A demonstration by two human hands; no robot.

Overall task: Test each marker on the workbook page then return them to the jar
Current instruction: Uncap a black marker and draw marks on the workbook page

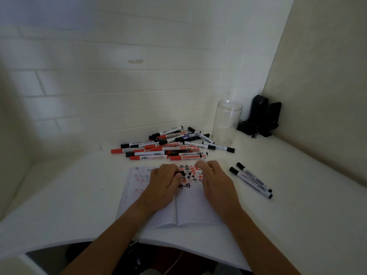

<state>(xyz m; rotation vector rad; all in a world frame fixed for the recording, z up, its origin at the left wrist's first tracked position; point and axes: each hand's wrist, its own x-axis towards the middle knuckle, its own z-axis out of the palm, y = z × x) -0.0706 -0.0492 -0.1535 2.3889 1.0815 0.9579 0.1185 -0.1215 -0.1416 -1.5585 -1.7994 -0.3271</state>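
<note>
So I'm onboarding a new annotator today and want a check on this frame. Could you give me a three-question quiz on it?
1. True or false: the jar already holds markers.
2. How many markers lie apart, right of the workbook? A) one B) two C) four
3. What small item does the left hand grip?

Key: 1. False; it looks empty, and the marker pile lies on the table. 2. B, the two black-capped markers. 3. A black cap, apparently. The right hand pinches a marker.
</note>
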